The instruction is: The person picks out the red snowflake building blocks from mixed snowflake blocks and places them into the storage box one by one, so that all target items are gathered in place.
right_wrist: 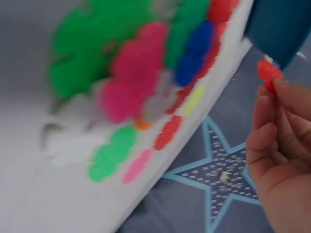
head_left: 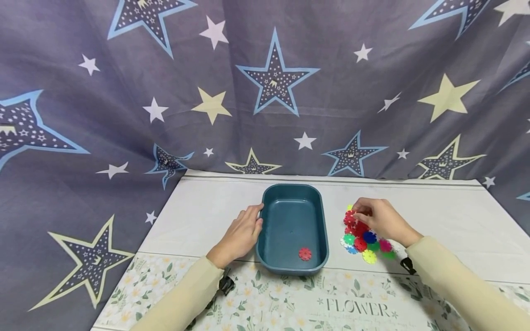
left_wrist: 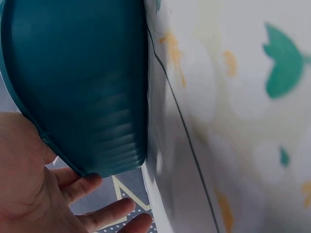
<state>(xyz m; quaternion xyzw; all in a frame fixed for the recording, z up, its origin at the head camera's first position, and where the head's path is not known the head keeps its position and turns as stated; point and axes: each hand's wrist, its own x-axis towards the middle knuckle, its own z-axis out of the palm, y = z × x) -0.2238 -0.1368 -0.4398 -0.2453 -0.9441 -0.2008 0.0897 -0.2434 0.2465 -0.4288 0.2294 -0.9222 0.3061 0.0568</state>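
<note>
With the left hand (head_left: 240, 234) resting flat-fingered against the teal tray (head_left: 265, 239) near the table's front edge, the right hand (head_left: 378, 218) pinching a red snowflake piece (head_left: 351, 217) should lift straight, I think, without scattering the pile (head_left: 364, 241).

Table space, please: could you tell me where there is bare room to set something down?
The tablecloth lies bare right of the snowflake pieces, behind the tray, and left of the left hand. It is crowded between tray and right hand.

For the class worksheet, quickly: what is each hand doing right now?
Left hand: open, fingers resting against the tray.
Right hand: pinching a red disc above the pile.
</note>
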